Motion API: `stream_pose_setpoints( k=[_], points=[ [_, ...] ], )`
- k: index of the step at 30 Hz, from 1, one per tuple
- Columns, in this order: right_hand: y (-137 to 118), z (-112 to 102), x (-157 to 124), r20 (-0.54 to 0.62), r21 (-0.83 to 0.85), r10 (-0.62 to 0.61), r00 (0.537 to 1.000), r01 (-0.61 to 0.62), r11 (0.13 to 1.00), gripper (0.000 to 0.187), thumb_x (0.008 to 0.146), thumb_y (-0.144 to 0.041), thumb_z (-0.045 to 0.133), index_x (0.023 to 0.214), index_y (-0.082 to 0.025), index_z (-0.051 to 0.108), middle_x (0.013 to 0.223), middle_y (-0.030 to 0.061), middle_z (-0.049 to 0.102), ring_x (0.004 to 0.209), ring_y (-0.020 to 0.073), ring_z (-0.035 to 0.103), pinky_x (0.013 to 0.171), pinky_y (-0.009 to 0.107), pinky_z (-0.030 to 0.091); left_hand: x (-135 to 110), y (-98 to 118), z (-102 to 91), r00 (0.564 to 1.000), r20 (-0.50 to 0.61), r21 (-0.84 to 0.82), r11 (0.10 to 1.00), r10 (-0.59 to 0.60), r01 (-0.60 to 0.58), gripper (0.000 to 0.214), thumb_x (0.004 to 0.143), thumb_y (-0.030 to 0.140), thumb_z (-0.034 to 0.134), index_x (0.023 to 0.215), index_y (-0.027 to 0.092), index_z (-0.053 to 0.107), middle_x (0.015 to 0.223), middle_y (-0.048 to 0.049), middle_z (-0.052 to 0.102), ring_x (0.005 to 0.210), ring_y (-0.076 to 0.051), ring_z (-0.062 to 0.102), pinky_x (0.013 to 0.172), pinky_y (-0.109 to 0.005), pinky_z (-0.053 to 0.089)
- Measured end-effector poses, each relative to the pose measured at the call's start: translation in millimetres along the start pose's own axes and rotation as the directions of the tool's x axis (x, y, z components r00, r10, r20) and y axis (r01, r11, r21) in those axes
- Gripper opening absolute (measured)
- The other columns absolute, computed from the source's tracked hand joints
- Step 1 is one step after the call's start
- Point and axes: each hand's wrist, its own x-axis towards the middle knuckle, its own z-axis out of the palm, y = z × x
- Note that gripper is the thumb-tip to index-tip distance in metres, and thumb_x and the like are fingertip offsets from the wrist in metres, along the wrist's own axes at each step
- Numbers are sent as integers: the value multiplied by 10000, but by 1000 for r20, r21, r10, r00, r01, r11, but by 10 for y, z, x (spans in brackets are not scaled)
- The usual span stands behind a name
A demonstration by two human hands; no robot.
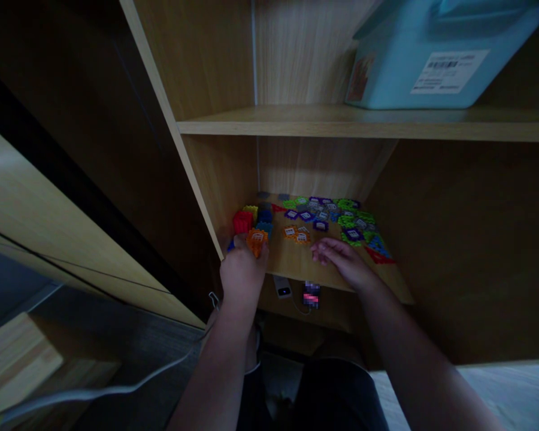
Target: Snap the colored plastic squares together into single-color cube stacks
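At the left of the lower shelf my left hand is closed around a stack of orange plastic tiles with toothed edges and a printed label on top. My right hand is over the front of the shelf, fingers loosely bent and a little apart, with nothing visible in them. Just to its left lie a few loose orange tiles. Beyond it is a single purple tile. Beside my left hand stand a red stack, a yellow stack and blue stacks of similar pieces.
Green, purple and grey tiles spread across the shelf's back and right, with red triangles near the right edge. A light blue bin sits on the upper shelf. Below are a white device and a phone-like screen.
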Motion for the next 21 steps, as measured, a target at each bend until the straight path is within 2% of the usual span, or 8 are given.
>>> stream_pose_setpoints(
  k=[10, 14, 16, 18, 21],
  points=[
    [-16, 8, 6, 15, 37, -8, 1000, 7, 999, 485, 913, -714, 740, 969, -236, 802, 829, 53, 742, 719, 185, 609, 687, 325, 490, -22, -7, 29, 1000, -1, 18, 1000, 18, -18, 502, 1036, 542, 622, 1311, 122, 622, 874, -131, 791, 795, -329, 796, 681, -373, 586],
    [38, 3, 14, 6, -14, -4, 1000, 4, 1000, 510, 923, -736, 706, 983, -237, 795, 851, 61, 756, 756, 206, 639, 706, 335, 510, -40, -8, 10, 1000, -11, 18, 999, 27, -27, 514, 1038, 537, 629, 1338, 121, 605, 864, -122, 789, 788, -326, 793, 658, -356, 567],
    [84, 9, 36, -22, -86, -20, 1000, 18, 996, 488, 940, -723, 690, 988, -248, 788, 924, 69, 780, 845, 235, 685, 781, 364, 545, -75, -7, 24, 997, -25, -5, 997, 72, -72, 525, 1052, 533, 611, 1390, 133, 577, 861, -103, 790, 770, -305, 790, 655, -337, 557],
    [133, 30, 73, -73, -210, -94, 993, 76, 975, 411, 975, -662, 675, 1023, -269, 786, 1057, 75, 795, 1008, 272, 716, 935, 428, 562, -133, 10, 65, 985, -28, -54, 984, 168, -169, 522, 1072, 525, 581, 1444, 160, 551, 861, -77, 791, 753, -272, 784, 671, -318, 554],
    [206, 82, 137, -99, -470, -274, 957, 197, 860, 303, 1002, -523, 669, 1181, -306, 782, 1347, 89, 740, 1308, 321, 646, 1174, 537, 466, -241, 88, 167, 929, 24, -140, 921, 370, -363, 440, 1092, 492, 550, 1417, 198, 595, 884, -67, 796, 780, -239, 782, 734, -310, 569]
  ],
)
